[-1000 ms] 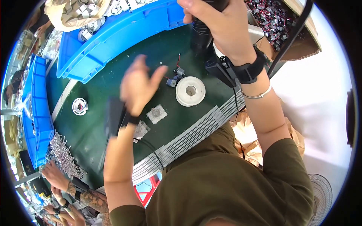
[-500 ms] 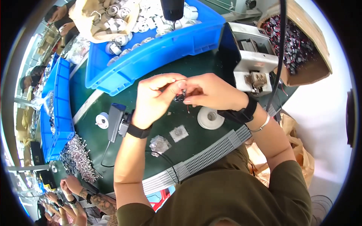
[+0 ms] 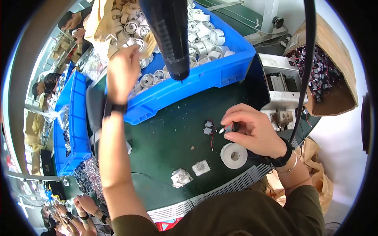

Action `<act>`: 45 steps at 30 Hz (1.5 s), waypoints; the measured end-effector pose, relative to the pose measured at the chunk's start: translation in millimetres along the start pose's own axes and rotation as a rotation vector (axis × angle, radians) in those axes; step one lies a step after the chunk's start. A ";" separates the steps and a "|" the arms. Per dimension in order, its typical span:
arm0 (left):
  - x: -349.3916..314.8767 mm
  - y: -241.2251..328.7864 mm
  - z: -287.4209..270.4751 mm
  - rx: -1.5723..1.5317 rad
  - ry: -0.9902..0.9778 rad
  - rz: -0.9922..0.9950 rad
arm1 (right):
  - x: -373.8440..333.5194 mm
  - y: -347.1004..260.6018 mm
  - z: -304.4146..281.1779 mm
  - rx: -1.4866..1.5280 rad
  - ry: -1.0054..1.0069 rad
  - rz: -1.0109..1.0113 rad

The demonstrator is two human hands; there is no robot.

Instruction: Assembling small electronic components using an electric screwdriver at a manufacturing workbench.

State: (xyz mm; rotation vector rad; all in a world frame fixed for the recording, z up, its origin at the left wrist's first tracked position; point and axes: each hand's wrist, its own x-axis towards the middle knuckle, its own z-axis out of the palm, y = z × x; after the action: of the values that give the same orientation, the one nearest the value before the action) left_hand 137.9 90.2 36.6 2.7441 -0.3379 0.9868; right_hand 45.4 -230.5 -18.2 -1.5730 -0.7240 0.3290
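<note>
My right hand (image 3: 256,131) pinches a small motor (image 3: 232,127) with a black end and a white tip, above the green tabletop. Just left of it another small grey motor (image 3: 208,128) lies on the table with thin red wires. My left hand (image 3: 123,70) reaches over the blue bin (image 3: 189,88) at the upper left, among the white plastic rings (image 3: 147,80). Its fingers are bent down and blurred, and whether a ring is between them I cannot make out. A white spool-like ring (image 3: 234,155) lies below my right hand.
A black electric screwdriver (image 3: 169,39) hangs over the bin. At right stand a metal fixture (image 3: 281,74) and a cardboard box (image 3: 334,98) of wired motors. Two small clear-and-white pieces (image 3: 201,168) lie near the front edge. Another blue bin (image 3: 80,118) and co-workers' hands (image 3: 86,204) are at left.
My hands have parted: the left moved up and left to the bin, the right moved down and right holding a motor. Another motor now shows on the table.
</note>
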 end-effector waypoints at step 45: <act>-203.1 194.8 36.9 -0.958 -0.296 -0.134 | -53.6 11.1 3.2 -0.765 -0.230 -0.307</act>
State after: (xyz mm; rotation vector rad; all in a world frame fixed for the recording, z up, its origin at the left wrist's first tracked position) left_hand -47.3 -75.9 -100.0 1.9669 -0.4995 0.2435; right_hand 5.7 -261.0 -40.3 -2.1116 -1.3609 -0.0119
